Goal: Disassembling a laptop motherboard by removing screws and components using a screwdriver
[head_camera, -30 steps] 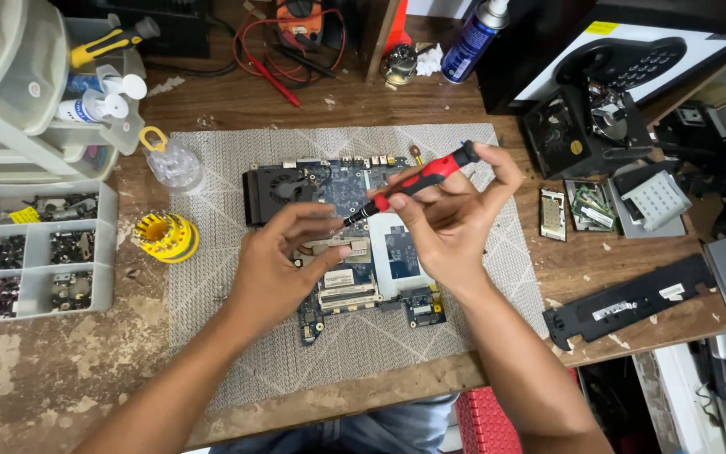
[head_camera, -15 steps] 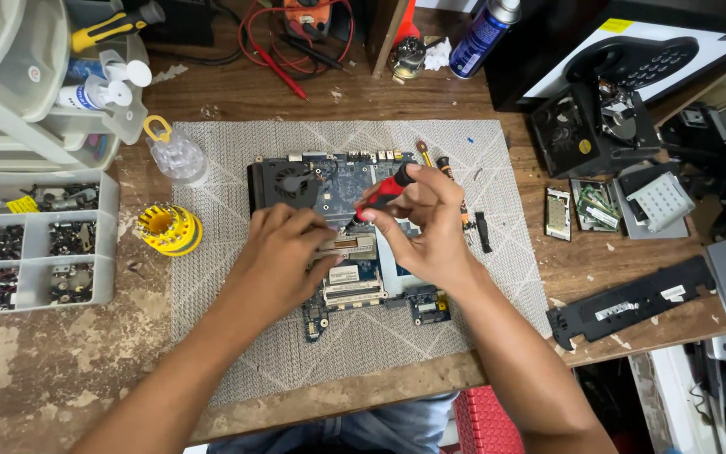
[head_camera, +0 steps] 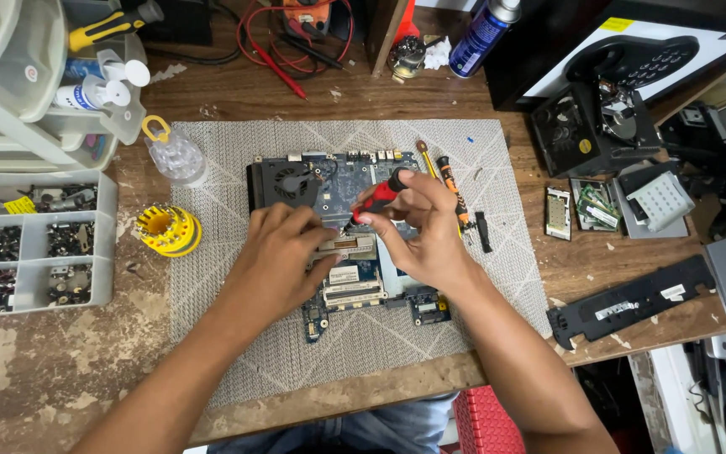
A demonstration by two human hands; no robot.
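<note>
A blue laptop motherboard (head_camera: 348,296) with a black fan (head_camera: 289,182) lies on a grey woven mat (head_camera: 237,336). My right hand (head_camera: 426,231) grips a red and black screwdriver (head_camera: 380,195), its tip pointing down at the board near the metal heatsink piece (head_camera: 346,246). My left hand (head_camera: 275,261) rests on the board, fingers pressing on that heatsink piece right beside the tip. Two more small screwdrivers (head_camera: 451,187) lie on the mat just beyond my right hand.
A compartment tray of screws (head_camera: 35,244) sits at left, with a yellow bit holder (head_camera: 167,229) and a clear bottle (head_camera: 174,154) beside it. Black laptop parts (head_camera: 632,298), a memory module (head_camera: 558,213) and a spray can (head_camera: 482,34) lie at right and back.
My right hand brought the screwdriver down from a raised, nearly level hold to the board. My left hand shifted onto the heatsink piece.
</note>
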